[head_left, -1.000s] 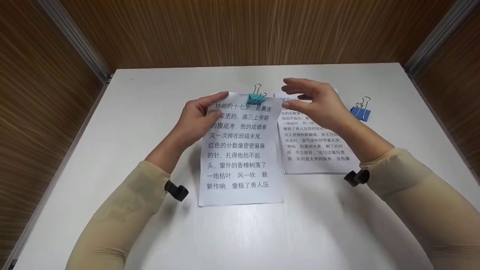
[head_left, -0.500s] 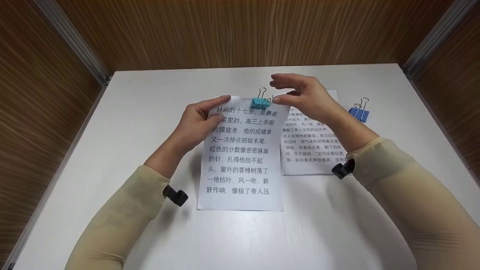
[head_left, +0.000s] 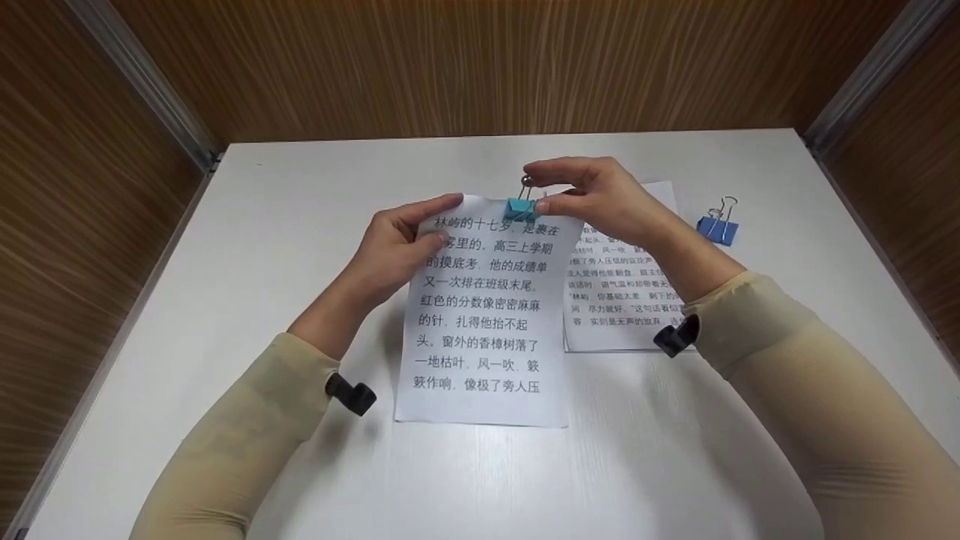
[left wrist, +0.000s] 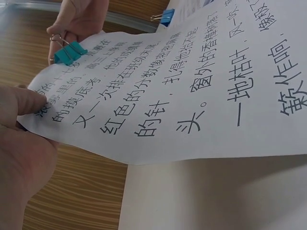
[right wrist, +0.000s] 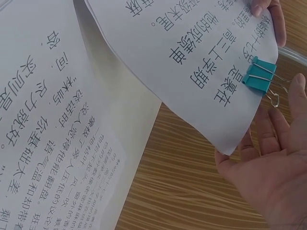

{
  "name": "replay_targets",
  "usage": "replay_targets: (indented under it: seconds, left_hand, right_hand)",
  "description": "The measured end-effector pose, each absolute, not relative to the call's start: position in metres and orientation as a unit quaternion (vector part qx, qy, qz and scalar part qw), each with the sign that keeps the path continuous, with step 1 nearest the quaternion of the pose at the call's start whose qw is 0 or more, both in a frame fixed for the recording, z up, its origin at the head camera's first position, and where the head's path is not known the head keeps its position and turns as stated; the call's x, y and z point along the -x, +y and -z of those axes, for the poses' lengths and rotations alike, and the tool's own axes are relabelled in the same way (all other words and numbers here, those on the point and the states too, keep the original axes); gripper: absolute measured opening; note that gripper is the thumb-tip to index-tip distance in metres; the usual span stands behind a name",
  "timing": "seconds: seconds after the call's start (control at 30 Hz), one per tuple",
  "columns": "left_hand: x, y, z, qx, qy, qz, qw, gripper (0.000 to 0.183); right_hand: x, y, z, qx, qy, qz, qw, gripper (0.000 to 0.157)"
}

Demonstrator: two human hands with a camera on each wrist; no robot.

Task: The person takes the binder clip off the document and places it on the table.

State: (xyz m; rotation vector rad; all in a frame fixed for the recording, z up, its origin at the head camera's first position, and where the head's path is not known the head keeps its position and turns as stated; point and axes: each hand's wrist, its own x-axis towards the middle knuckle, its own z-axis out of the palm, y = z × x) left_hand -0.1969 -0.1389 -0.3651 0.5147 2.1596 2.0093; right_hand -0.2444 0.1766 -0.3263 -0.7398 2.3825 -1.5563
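My left hand (head_left: 391,251) pinches the upper left corner of a stack of printed paper (head_left: 480,341), thumb on the front, with the stack's top end raised off the table. A teal binder clip (head_left: 518,211) bites the middle of the top edge, its wire handles spread apart. My right hand (head_left: 611,196) has its thumb and index finger at the clip's two handles, one on each side. In the right wrist view the teal clip (right wrist: 259,76) sits between that thumb and forefinger, the other fingers behind the paper.
A second stack of printed paper (head_left: 622,334) lies on the white table (head_left: 480,480) to the right, partly under my right forearm. Beyond it lies a blue binder clip (head_left: 718,230) with its handles up. Wood-grain panels (head_left: 480,67) wall the table's back and sides.
My right hand has moved left from beside the paper to the teal clip, and its fingertips have closed in on the handles. The held paper has shifted slightly towards me.
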Motion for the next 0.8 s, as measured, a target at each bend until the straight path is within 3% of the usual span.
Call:
replay_targets:
  seconds: [0.8]
  left_hand:
    - [0.1979,-0.1397,0.3646,-0.181,0.707,-0.680,0.074,0.048]
  right_hand:
    - [0.2392,0.1665,0.3253,0.227,0.793,0.558,0.089,0.038]
